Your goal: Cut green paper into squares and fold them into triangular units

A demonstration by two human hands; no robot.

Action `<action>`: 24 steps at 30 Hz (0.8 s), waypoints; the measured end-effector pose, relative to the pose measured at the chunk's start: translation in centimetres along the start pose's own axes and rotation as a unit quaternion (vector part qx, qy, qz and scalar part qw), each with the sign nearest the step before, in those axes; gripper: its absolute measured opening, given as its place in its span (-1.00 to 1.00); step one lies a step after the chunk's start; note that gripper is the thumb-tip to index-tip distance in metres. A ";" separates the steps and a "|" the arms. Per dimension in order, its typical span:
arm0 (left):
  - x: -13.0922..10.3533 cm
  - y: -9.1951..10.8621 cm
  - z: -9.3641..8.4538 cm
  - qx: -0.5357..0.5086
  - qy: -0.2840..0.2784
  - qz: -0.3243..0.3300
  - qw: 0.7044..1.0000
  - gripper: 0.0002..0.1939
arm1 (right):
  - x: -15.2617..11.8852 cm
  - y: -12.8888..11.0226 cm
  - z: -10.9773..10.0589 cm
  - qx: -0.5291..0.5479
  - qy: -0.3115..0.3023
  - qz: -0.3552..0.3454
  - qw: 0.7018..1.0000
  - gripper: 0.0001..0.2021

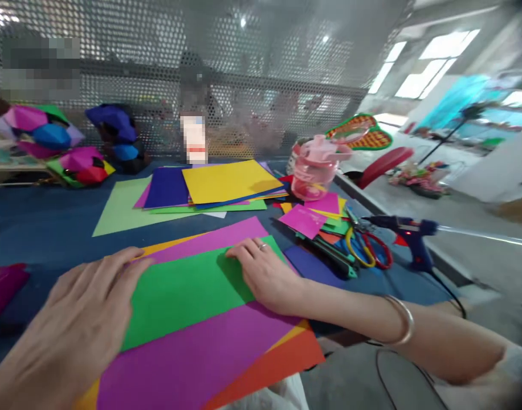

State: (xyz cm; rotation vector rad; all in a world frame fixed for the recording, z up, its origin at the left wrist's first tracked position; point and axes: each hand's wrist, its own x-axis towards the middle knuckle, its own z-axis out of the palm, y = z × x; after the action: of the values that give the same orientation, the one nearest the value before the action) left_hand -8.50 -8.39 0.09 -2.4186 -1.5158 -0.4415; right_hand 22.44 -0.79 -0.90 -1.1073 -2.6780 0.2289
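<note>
A green sheet of paper [184, 296] lies across a purple sheet [192, 364] in front of me. At its left end is my left hand [81, 310], thumb and fingers closed along the edge; part of this grip is hidden. My right hand [265, 273], with a ring on one finger, rests on the right part of the green paper, its fingers bent together and pressed onto it. Orange paper [269, 370] shows under the purple sheet at the lower right, with yellow-orange edges between them.
Behind lies a stack of coloured sheets topped by yellow paper [231, 182]. Right of it are a pink cup [314, 171], a black cutter [325, 250], scissors [374, 247] and a glue gun [410, 233]. Folded paper shapes [51, 136] stand left, before a perforated metal panel [252, 85].
</note>
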 end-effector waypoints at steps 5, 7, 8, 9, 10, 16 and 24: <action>4.1 3.7 2.3 -0.035 -0.007 0.063 0.997 -0.59 | -0.4 0.2 -0.6 0.020 0.013 -0.032 0.999 -0.62; 4.9 4.5 3.1 -0.063 -0.021 0.075 0.995 -0.58 | -1.0 0.2 -1.3 0.028 0.026 -0.038 0.999 -0.63; 5.0 4.7 3.5 -0.074 -0.029 0.078 0.994 -0.58 | -1.4 0.2 -1.8 0.032 0.034 -0.038 0.998 -0.64; 5.1 4.8 3.8 -0.083 -0.036 0.080 0.993 -0.58 | -1.9 0.2 -2.4 0.036 0.045 -0.035 0.998 -0.65; 5.0 4.8 4.1 -0.087 -0.041 0.082 0.992 -0.58 | -2.5 0.2 -3.0 0.038 0.059 -0.030 0.997 -0.66; 4.5 4.3 4.9 -0.079 -0.012 0.109 0.991 -0.57 | -6.7 2.3 -6.6 -0.022 0.134 0.097 0.986 -0.75; 4.0 4.0 5.5 -0.121 0.011 0.117 0.986 -0.60 | -9.1 6.3 -6.2 -0.173 0.084 0.295 0.936 -0.76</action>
State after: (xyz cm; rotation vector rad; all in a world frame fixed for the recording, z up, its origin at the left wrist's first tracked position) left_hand -2.58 -4.74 -3.60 -2.7249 -1.2083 -0.6289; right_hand 34.60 -2.49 2.21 -1.9261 -2.2163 -0.2434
